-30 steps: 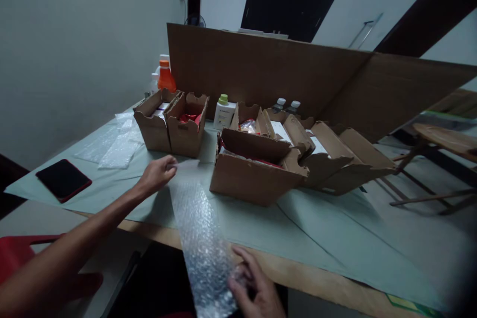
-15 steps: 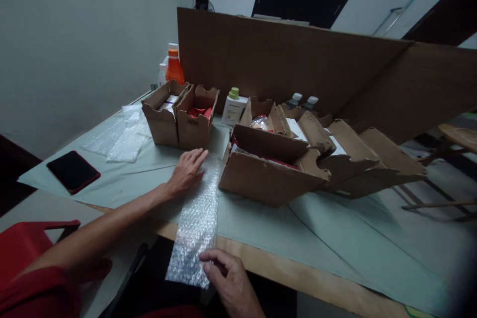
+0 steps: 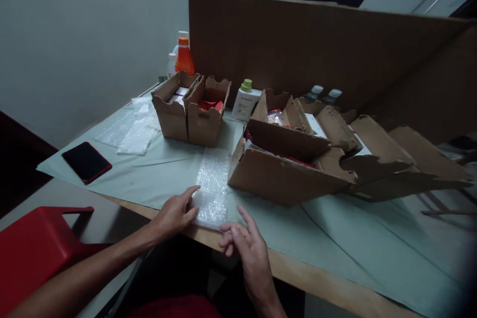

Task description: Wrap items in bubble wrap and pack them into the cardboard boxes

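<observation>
A strip of clear bubble wrap [image 3: 212,179] lies flat on the cloth, its near end at the table's front edge. The nearer part looks doubled over. At its left side rests my left hand [image 3: 175,213], thumb and index finger apart, the fingertips touching the wrap's edge. My right hand [image 3: 248,243] is by the near right corner, index finger stretched out and the others loosely bent. Nothing is visibly held in it, and I cannot tell whether it touches the wrap. Just right of the strip stands an open cardboard box [image 3: 286,179] with dark red packets inside.
More bubble wrap [image 3: 136,131] and a phone [image 3: 86,162] lie at left. Behind stand two small cardboard boxes [image 3: 204,124], a white bottle [image 3: 245,102] and an orange bottle [image 3: 184,59]. More boxes [image 3: 380,159] line the right, before a tall cardboard panel [image 3: 298,44]. A red stool [image 3: 40,243] is lower left.
The wrap's near end, which hung past the table edge, now lies on the tabletop. My left hand has come nearer to me along the strip; my right hand has opened away from the end it pinched.
</observation>
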`<state>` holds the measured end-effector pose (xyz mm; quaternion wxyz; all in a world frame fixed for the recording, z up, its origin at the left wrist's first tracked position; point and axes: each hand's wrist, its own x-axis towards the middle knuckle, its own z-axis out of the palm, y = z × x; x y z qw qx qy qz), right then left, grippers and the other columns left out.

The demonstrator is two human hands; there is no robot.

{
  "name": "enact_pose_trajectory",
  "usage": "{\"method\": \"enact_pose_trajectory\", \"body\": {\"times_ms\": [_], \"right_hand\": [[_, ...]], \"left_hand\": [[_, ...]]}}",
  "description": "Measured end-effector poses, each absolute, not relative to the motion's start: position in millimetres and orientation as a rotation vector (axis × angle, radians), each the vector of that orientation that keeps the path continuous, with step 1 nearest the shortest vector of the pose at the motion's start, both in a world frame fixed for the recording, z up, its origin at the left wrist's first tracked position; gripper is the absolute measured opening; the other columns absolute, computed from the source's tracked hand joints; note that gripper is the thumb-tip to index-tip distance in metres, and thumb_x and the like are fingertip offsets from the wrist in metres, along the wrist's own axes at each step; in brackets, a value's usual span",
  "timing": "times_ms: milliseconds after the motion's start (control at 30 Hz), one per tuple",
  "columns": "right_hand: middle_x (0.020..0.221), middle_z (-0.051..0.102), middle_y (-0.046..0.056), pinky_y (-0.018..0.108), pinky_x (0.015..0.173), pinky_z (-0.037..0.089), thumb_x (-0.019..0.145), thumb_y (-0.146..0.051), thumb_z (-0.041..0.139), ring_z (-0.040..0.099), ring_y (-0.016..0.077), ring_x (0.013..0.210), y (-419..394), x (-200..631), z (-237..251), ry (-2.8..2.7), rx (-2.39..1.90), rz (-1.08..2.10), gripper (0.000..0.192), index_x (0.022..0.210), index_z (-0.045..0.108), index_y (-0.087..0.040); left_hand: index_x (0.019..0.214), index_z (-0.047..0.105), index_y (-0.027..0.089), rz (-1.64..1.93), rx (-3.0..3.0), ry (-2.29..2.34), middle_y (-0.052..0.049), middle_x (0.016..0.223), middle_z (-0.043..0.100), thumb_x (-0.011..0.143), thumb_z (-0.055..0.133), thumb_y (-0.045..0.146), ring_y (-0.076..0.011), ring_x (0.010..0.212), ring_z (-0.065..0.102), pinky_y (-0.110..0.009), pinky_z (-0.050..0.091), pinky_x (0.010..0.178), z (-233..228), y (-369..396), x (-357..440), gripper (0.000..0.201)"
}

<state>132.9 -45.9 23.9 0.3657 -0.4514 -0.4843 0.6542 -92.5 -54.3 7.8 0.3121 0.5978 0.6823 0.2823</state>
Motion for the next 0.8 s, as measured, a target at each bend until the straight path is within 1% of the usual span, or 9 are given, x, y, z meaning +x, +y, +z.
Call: {"method": "enact_pose_trajectory", "body": {"times_ms": [67, 167, 200, 267, 400, 467, 533, 700, 800], "right_hand": [[0.111, 0.071, 0.011, 0.037, 0.078, 0.056, 0.093, -0.033, 0.06, 0.069, 0.0226, 0.092, -44.9, 138.3, 19.0, -1.7, -1.144, 1.262, 0.048, 0.14, 0.053, -0.024], [0.141, 0.059, 0.012, 0.05, 0.104, 0.045, 0.088, -0.015, 0.059, 0.053, 0.0306, 0.13, -38.7, 134.4, 10.9, -2.255, -0.963, 0.671, 0.048, 0.134, 0.059, -0.025], [0.146, 0.055, 0.012, 0.053, 0.105, 0.043, 0.087, -0.011, 0.057, 0.048, 0.032, 0.135, -35.5, 130.5, 8.5, -2.364, -0.921, 0.527, 0.048, 0.133, 0.06, -0.025], [0.143, 0.058, 0.012, 0.052, 0.102, 0.043, 0.089, -0.007, 0.054, 0.048, 0.0319, 0.136, -28.7, 122.3, 5.7, -2.466, -0.887, 0.348, 0.041, 0.125, 0.064, -0.023], [0.112, 0.074, 0.009, 0.043, 0.095, 0.046, 0.096, -0.009, 0.047, 0.065, 0.0246, 0.109, -18.4, 113.5, 10.7, -2.471, -0.828, 0.402, 0.028, 0.11, 0.068, -0.02], [0.102, 0.076, 0.007, 0.039, 0.088, 0.048, 0.098, -0.012, 0.046, 0.068, 0.0212, 0.093, -14.4, 112.5, 16.6, -2.461, -0.849, 0.545, 0.026, 0.107, 0.069, -0.021], [0.098, 0.076, 0.005, 0.035, 0.083, 0.049, 0.099, -0.016, 0.046, 0.068, 0.0197, 0.087, -10.6, 112.1, 21.0, -2.419, -0.926, 0.629, 0.025, 0.106, 0.069, -0.022], [0.122, 0.069, 0.011, 0.041, 0.093, 0.046, 0.096, -0.021, 0.053, 0.063, 0.0257, 0.111, -7.3, 114.1, 17.7, -2.331, -0.971, 0.304, 0.027, 0.121, 0.063, -0.02], [0.128, 0.067, 0.011, 0.045, 0.099, 0.042, 0.091, -0.016, 0.059, 0.057, 0.0284, 0.121, -8.5, 115.1, 12.2, -2.445, -0.863, 0.246, 0.028, 0.119, 0.064, -0.02]], "left_hand": [[0.149, 0.041, 0.017, 0.665, 1.635, 1.853, 0.005, 0.069, 0.06, 0.083, 0.051, 0.022, -0.0149, 0.062, 0.055, -0.026, 0.04, 0.062, 4.2, -48.7, -93.6, 0.067], [0.151, 0.037, 0.019, 0.595, 1.682, 1.878, 0.003, 0.074, 0.063, 0.084, 0.053, 0.022, -0.0159, 0.065, 0.059, -0.026, 0.042, 0.064, 5.1, -49.9, -96.1, 0.068], [0.151, 0.037, 0.02, 0.608, 1.707, 1.889, 0.002, 0.077, 0.065, 0.085, 0.053, 0.023, -0.0167, 0.068, 0.061, -0.026, 0.044, 0.066, 6.7, -52.0, -96.3, 0.068], [0.148, 0.04, 0.02, 0.713, 1.802, 1.924, -0.003, 0.09, 0.068, 0.087, 0.055, 0.026, -0.02, 0.081, 0.064, -0.03, 0.048, 0.076, 10.6, -58.9, -96.3, 0.063], [0.141, 0.05, 0.02, 0.923, 2.082, 1.77, -0.013, 0.123, 0.065, 0.087, 0.065, 0.033, -0.0276, 0.111, 0.058, -0.041, 0.046, 0.098, 17.0, -80.1, -97.1, 0.057], [0.139, 0.052, 0.022, 0.918, 2.089, 1.659, -0.01, 0.117, 0.068, 0.09, 0.061, 0.026, -0.0246, 0.106, 0.06, -0.04, 0.047, 0.096, 16.6, -86.9, -97.5, 0.051], [0.137, 0.054, 0.022, 0.917, 1.988, 1.678, -0.006, 0.105, 0.072, 0.093, 0.054, 0.02, -0.0208, 0.093, 0.063, -0.036, 0.05, 0.087, 13.4, -85.5, -97.3, 0.044], [0.13, 0.059, 0.016, 0.841, 1.961, 1.917, -0.007, 0.09, 0.071, 0.091, 0.057, 0.021, -0.0236, 0.082, 0.063, -0.039, 0.052, 0.078, 2.7, -58.9, -96.9, 0.04], [0.125, 0.062, 0.017, 0.881, 2.119, 1.945, -0.012, 0.106, 0.068, 0.092, 0.057, 0.023, -0.0266, 0.094, 0.062, -0.043, 0.051, 0.084, 1.9, -54.9, -97.3, 0.034]]}}
